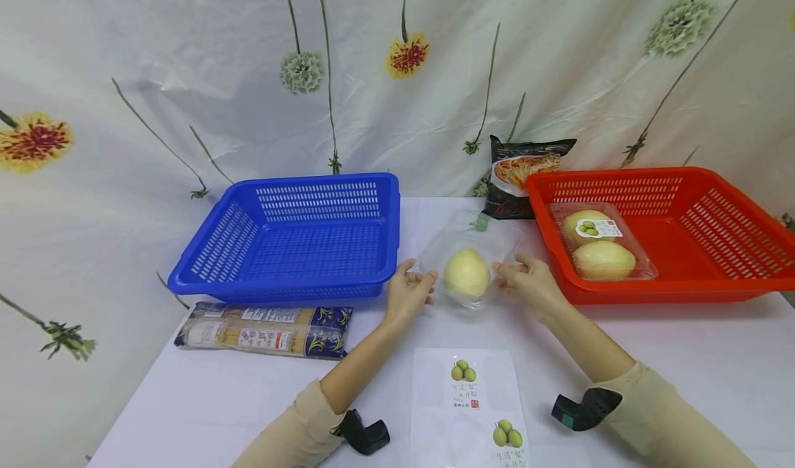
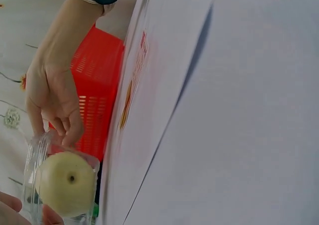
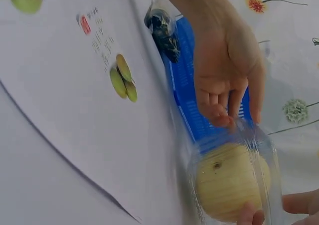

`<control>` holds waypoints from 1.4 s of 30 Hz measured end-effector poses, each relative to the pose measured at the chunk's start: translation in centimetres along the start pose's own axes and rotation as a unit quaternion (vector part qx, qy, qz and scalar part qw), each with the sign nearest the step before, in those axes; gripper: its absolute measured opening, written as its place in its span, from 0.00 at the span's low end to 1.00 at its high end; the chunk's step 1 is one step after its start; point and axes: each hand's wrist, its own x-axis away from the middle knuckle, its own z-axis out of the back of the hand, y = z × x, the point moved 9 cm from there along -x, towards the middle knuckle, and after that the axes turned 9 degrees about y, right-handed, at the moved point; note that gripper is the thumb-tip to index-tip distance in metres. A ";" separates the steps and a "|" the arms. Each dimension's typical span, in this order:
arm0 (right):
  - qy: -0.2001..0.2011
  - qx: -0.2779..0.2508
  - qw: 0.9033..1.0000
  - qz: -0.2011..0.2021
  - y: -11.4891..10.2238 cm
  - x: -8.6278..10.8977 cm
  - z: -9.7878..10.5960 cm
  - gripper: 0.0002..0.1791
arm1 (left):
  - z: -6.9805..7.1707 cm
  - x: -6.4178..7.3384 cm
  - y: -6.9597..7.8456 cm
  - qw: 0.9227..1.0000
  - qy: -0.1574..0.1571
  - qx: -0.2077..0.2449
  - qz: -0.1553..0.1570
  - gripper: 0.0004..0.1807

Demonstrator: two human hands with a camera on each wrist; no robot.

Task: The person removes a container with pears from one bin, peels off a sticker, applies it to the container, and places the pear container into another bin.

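Note:
A clear plastic clamshell box [image 1: 446, 241] lies on the white table between the two baskets. One pale yellow melon [image 1: 467, 273] sits in its near part, with a dark stem spot showing in the left wrist view. My left hand [image 1: 408, 295] pinches the left edge of the box between thumb and fingers. At the opposite side, my right hand [image 1: 531, 283] holds the right edge. Both wrist views show fingertips at the plastic rim [image 3: 245, 130]. A small green item [image 1: 480, 223] shows at the far end of the box.
A blue basket [image 1: 282, 293] stands left, with a pack of noodles [image 1: 263, 330] before it. At right, a red basket [image 1: 695, 288] holds a boxed pair of melons [image 1: 602, 247]. Behind stands a black food bag [image 1: 512, 209]; a sheet of fruit labels [image 1: 441, 413] lies in front.

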 end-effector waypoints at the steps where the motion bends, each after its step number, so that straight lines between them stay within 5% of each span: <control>1: -0.001 -0.031 0.999 -0.010 0.2 0.3 -0.2 0.43 | 0.0 0.0 0.0 1.000 0.008 0.013 0.000 0.35; 6: 0.009 -0.173 0.984 -0.044 1.3 1.7 -1.3 0.44 | 0.1 0.1 0.0 0.997 0.044 0.056 -0.003 0.36; 10: 0.023 -0.225 0.973 -0.055 2.0 2.7 -1.9 0.45 | 0.1 0.0 -0.3 0.996 0.067 0.057 -0.004 0.38; 18: 0.068 -0.185 0.976 -0.094 3.1 2.9 -1.1 0.47 | -0.1 0.2 0.1 0.996 0.086 -0.001 -0.017 0.41; 22: 0.098 -0.173 0.975 -0.100 3.2 1.9 0.2 0.45 | -0.2 0.5 0.2 0.997 0.073 -0.034 -0.018 0.46; 27: 0.100 -0.198 0.969 -0.110 3.1 0.6 1.1 0.39 | -0.8 1.0 -0.4 0.998 0.034 -0.056 0.017 0.54; 31: 0.080 -0.217 0.967 -0.109 3.0 -0.2 1.2 0.37 | -1.3 1.6 -1.2 0.997 0.000 -0.041 0.062 0.54; 34: 0.052 -0.246 0.962 -0.105 2.9 -0.7 1.0 0.25 | -1.6 2.0 -1.4 0.996 -0.023 -0.020 0.079 0.53; 38: 0.037 -0.276 0.954 -0.108 3.0 -0.9 0.9 0.06 | -1.8 2.2 -1.4 0.996 -0.037 -0.005 0.083 0.52; 42: 0.027 -0.278 0.955 -0.102 2.9 -0.3 0.9 0.06 | -1.7 1.9 -1.2 0.997 -0.038 0.003 0.070 0.52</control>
